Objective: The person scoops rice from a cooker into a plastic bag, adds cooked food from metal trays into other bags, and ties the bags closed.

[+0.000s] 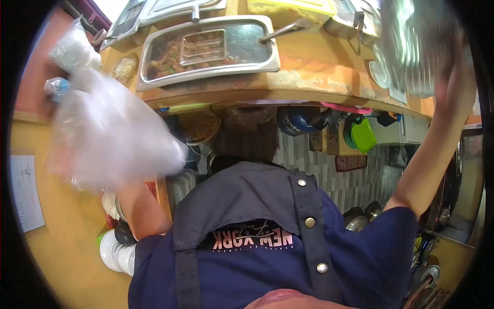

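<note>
A blurred, whitish plastic bag [115, 131] with a bunched top hangs before my left forearm [141, 212]. It hides my left hand, which appears to hold it. My right hand [451, 79] is raised at the far right, gripping clear plastic containers [411, 50] that are blurred and look stacked. Between the two hands, a steel food pan [208, 75] with a clear, handled lid stands on the wooden counter [308, 75]. Chopped cooked food shows through the lid, and a utensil handle [283, 31] sticks out at its right end.
More lidded food trays [177, 11] line the counter's far side, one with a yellow rim [297, 4]. A small wrapped packet [124, 68] lies left of the pan. White stacked tableware [115, 251] is by my left elbow. Below the counter edge are a green container [363, 136] and cardboard boxes [335, 135].
</note>
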Demonstrator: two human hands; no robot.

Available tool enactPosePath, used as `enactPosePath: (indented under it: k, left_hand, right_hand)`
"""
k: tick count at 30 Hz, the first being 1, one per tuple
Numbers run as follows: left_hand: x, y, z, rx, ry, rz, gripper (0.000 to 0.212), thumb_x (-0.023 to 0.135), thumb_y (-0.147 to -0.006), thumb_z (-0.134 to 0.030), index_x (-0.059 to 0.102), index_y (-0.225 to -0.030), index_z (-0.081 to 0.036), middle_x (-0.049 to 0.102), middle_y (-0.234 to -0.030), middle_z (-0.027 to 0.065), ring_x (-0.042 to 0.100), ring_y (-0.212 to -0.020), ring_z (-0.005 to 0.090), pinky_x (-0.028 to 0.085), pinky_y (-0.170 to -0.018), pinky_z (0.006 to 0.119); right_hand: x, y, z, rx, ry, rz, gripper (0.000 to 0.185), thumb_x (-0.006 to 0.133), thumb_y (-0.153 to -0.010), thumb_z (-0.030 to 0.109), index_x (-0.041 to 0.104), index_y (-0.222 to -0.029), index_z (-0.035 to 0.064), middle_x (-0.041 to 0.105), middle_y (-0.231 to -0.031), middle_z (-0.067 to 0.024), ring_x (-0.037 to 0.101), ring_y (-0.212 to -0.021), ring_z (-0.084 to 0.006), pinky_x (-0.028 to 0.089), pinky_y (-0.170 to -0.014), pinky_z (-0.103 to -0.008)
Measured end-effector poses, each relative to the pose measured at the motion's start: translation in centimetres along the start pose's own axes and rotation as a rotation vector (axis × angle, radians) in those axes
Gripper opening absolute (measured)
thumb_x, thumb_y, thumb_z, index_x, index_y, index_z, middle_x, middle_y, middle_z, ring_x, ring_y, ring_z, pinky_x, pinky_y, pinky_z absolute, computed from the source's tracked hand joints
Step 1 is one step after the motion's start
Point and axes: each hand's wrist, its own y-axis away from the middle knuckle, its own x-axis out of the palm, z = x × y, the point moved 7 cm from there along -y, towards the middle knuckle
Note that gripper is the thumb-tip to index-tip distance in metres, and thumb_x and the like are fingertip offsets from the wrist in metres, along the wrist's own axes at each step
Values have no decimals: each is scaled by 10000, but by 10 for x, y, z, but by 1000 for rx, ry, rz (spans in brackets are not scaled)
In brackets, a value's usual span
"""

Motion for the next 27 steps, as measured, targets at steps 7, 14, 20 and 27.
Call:
enactPosePath:
  k: [7,14,20,27]
  left_hand:
    - [-1,-2,196,-811,-1213,-97,395,563,-805,-180,524,-1154,3,617,-1044,134,617,-893,228,489,-753,337]
    - [-6,-19,220,-1059,-1781,131,404,511,-808,-229,517,-1136,6,587,-1053,247,552,-1002,396,438,-839,448]
    - [-37,-23,216,-992,-1775,346,405,504,-795,-234,516,-1136,-15,589,-1041,244,547,-995,405,439,-836,452]
    - [-48,-27,211,-834,-1707,612,432,521,-735,-210,542,-1140,-62,598,-1013,239,567,-940,399,449,-822,456]
  right_hand:
    - [-147,270,-172,953,382,131,151,689,-743,91,616,-861,32,590,-727,-4,526,-630,-97,433,-577,-264]
    - [-128,431,-305,1018,756,335,214,667,-755,145,605,-875,-21,610,-705,-131,576,-635,-214,443,-581,-356]
    - [-47,459,-316,1092,569,103,231,656,-758,138,613,-906,-33,644,-774,-179,614,-697,-277,454,-640,-378]
    - [22,516,-365,1112,453,-202,252,629,-813,206,606,-927,-19,641,-798,-154,618,-741,-278,457,-672,-370]
